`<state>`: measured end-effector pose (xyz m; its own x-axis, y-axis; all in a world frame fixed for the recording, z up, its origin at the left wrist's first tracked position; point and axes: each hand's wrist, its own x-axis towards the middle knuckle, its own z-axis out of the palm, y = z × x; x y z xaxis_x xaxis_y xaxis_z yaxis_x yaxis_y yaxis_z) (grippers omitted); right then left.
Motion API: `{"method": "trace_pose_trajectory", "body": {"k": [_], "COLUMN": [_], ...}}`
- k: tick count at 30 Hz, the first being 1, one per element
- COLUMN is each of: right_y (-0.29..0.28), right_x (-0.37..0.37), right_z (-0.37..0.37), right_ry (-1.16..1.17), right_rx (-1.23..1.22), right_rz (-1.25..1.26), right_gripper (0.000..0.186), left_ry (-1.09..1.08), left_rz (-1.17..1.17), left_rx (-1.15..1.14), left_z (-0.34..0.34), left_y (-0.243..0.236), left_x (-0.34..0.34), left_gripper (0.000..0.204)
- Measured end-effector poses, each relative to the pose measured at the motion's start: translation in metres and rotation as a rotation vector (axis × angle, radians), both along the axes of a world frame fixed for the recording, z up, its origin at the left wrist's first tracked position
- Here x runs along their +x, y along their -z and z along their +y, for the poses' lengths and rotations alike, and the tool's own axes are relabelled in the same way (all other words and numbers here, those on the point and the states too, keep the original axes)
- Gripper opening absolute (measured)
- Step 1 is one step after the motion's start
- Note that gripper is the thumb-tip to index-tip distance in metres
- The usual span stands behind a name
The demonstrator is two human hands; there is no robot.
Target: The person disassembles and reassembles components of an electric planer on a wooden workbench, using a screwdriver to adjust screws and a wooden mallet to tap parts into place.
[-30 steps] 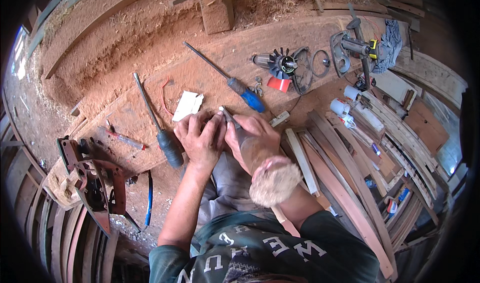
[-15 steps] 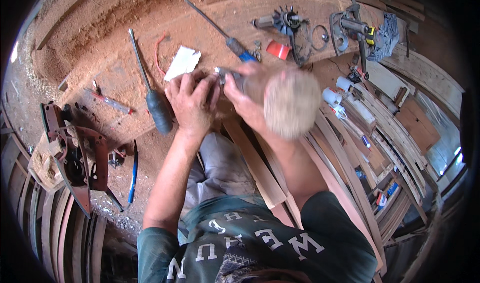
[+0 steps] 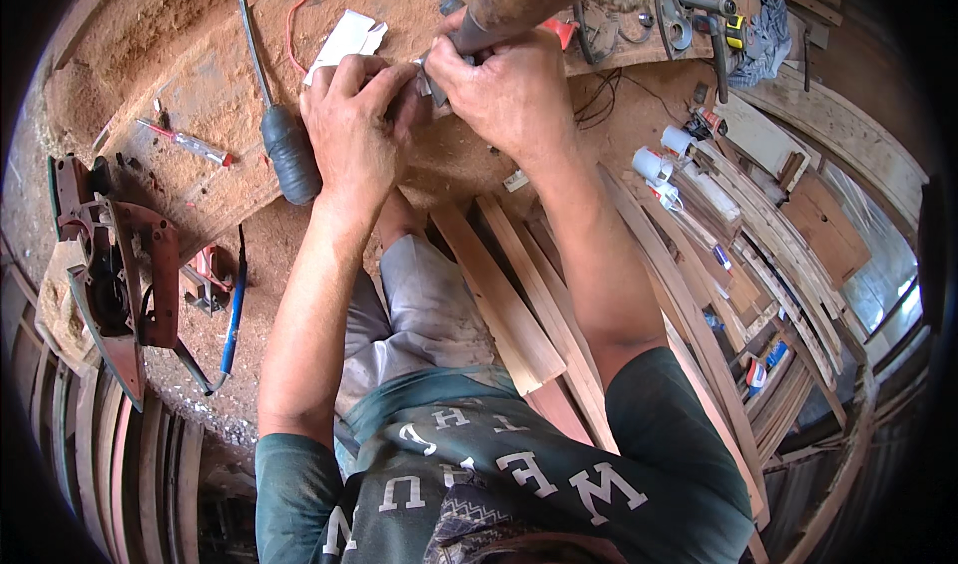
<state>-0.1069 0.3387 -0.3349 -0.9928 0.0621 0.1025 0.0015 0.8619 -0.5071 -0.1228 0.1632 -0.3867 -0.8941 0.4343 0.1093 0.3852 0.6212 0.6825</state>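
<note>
My right hand (image 3: 509, 95) is closed around a chisel (image 3: 514, 5) with a thick wooden handle frayed at its end. The handle tilts up to the far right, and the metal part points down toward my left hand (image 3: 349, 125). That hand rests over the wooden bench top (image 3: 225, 190) with its fingers bent together beside the metal end. Whatever its fingertips pinch is hidden; only a small shiny edge shows between the hands. A torn white sheet (image 3: 344, 43) lies just beyond my left fingers. To their left is a long screwdriver (image 3: 291, 155) with a dark wrapped handle.
A small clear-handled screwdriver (image 3: 200, 147) and a red wire (image 3: 291, 30) lie on the dusty bench. At left is an opened red power tool (image 3: 120, 255). Several planks (image 3: 499, 304) lie below the bench, with white cups (image 3: 654, 165) and a blue cloth (image 3: 766, 50) at right.
The chisel's handle end has swung from the near right up to the far right, with my right hand turning. Bench items sit higher in the picture, and the handle now covers the finned metal part.
</note>
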Motion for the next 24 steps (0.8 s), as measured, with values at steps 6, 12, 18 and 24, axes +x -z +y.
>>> {"method": "trace_pose_trajectory", "body": {"k": [6,12,18,24], "right_y": [0.008,0.045,0.034,0.026], "right_x": [0.006,0.005,0.0,0.003], "right_z": [0.0,0.007,0.003,0.0], "right_ry": [0.052,-0.036,0.062,0.039], "right_rx": [-0.266,-0.189,-0.362,-0.3], "right_rz": [-0.157,0.097,0.058,-0.011], "right_gripper": [0.008,0.021,0.02,0.014], "left_ry": [0.039,0.027,0.017,0.025], "left_rz": [-0.035,-0.012,0.015,-0.001], "left_rx": [0.008,0.03,-0.013,-0.035], "left_z": [-0.006,-0.004,-0.004,-0.004], "left_y": [0.004,0.005,0.007,0.006], "left_x": [-0.002,0.0,0.002,0.002], "left_gripper": [0.02,0.021,0.022,0.023]}}
